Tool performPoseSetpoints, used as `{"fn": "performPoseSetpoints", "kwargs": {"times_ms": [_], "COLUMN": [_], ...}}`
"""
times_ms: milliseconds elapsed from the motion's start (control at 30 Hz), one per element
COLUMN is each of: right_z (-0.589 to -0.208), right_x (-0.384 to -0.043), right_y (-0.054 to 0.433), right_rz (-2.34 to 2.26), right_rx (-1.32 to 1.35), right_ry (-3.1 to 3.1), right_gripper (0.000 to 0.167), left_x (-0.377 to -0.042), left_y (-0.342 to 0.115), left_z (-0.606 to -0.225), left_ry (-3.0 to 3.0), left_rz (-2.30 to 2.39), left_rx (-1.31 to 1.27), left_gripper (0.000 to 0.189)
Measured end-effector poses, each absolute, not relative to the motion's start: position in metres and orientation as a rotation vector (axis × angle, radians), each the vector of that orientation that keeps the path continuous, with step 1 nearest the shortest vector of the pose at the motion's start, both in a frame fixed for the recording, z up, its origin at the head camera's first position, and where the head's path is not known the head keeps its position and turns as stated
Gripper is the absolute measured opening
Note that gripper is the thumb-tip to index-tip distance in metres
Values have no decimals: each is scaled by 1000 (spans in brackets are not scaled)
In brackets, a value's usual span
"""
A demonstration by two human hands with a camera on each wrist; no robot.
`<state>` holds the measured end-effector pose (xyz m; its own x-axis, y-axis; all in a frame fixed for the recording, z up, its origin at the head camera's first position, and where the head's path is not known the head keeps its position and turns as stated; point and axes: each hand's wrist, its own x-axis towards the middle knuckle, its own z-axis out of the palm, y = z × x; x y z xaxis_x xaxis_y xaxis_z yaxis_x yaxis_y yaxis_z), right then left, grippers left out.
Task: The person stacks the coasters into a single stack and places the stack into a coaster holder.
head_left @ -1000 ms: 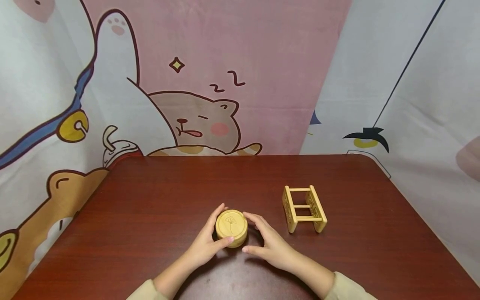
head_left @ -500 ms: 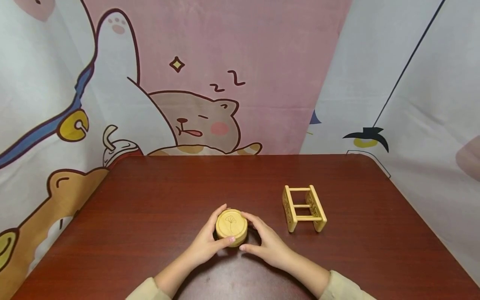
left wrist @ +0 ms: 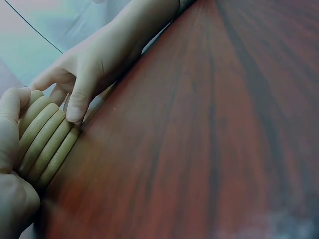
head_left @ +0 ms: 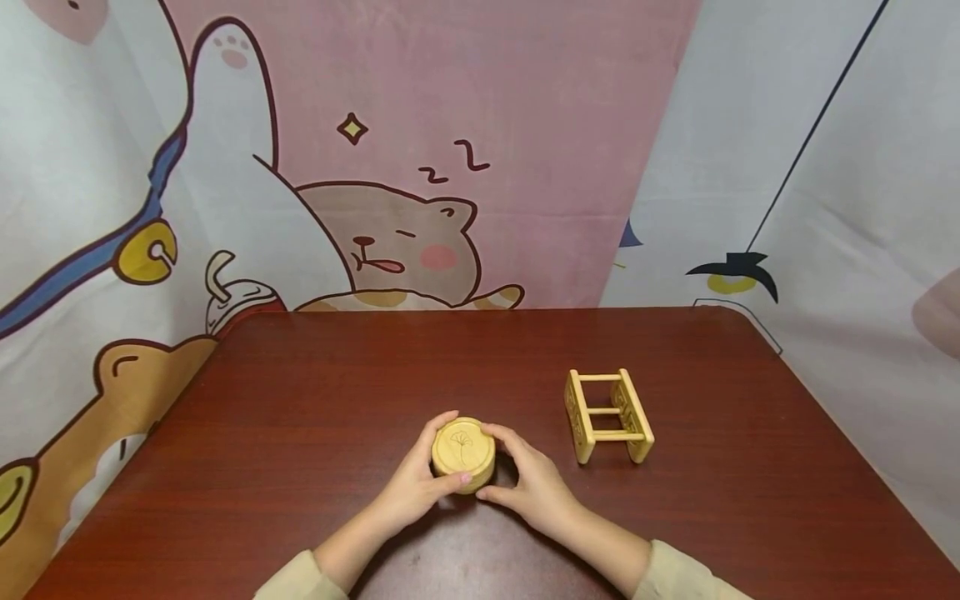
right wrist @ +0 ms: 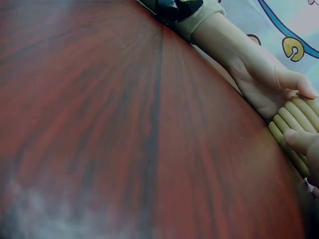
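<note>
Together, left hand point(head_left: 414, 482), right hand point(head_left: 538, 490) grip discs point(head_left: 463, 450) (stacked).

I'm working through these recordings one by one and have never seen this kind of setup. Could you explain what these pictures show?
There's no machine here, only a person's bare left hand and right hand. One picture comes from a camera worn on the head, looking forward and down; the two others come from cameras on each wrist. On the reddish-brown table is a stack of round wooden discs with a leaf-like design on top. The left hand grips it; the right hand curves round its other side. A small wooden rack stands to the right, untouched.
</note>
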<state>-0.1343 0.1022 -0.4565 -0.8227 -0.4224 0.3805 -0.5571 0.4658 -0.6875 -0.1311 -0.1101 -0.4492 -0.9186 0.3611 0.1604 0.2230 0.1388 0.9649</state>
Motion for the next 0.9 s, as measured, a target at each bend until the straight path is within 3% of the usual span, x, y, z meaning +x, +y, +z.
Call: {"fn": "performPoseSetpoints", "kwargs": {"times_ms": [900], "right_z": [-461], "right_x": [-143], "right_y": [98], "right_rz": [1306], "right_rx": [884], "right_ry": [-2377], "right_gripper": [79], "left_x": [-129], "left_y": [-100], "left_z": [-449], "left_ry": [2024], "left_rz": [2164], "left_rx": [434], "left_gripper": [83]}}
